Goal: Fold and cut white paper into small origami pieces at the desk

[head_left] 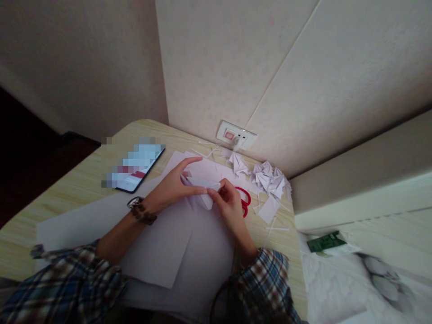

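Observation:
A small folded white paper piece [202, 185] is held just above the desk between both hands. My left hand [172, 188] pinches its left end, with the index finger stretched out along the top. My right hand [229, 200] pinches its right end, fingers curled. A watch sits on my left wrist. Beneath the hands lie large white paper sheets [168, 243]. Red-handled scissors [245, 200] rest on the desk just behind my right hand, partly hidden by it.
A phone [137, 166] lies at the back left of the wooden desk [77, 184]. Several folded paper shapes [270, 177] and cut strips pile near the wall socket [234, 135]. A bed with a green packet [326, 241] stands to the right.

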### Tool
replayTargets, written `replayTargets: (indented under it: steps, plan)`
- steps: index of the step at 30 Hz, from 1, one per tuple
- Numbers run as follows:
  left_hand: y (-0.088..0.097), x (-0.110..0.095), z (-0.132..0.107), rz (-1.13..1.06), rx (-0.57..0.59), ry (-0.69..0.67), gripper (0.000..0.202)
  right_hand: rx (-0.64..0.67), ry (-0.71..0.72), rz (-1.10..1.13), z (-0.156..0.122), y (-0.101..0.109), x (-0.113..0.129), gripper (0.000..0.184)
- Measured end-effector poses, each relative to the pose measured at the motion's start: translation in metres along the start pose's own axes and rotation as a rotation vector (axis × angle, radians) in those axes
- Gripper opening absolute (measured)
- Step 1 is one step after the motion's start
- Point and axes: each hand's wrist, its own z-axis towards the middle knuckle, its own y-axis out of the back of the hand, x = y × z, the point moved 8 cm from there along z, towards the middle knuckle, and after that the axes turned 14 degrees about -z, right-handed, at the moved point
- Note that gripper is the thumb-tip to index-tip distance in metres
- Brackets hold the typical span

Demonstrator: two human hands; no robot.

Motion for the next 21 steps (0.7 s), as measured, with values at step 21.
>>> replayTargets:
  steps: [21]
  plan:
    - [0.000,-0.004,-0.005,-0.180,-0.027,0.061,0.080,-0.050,-0.081,-0.064,-0.001,0.009,-0.002,0.019]
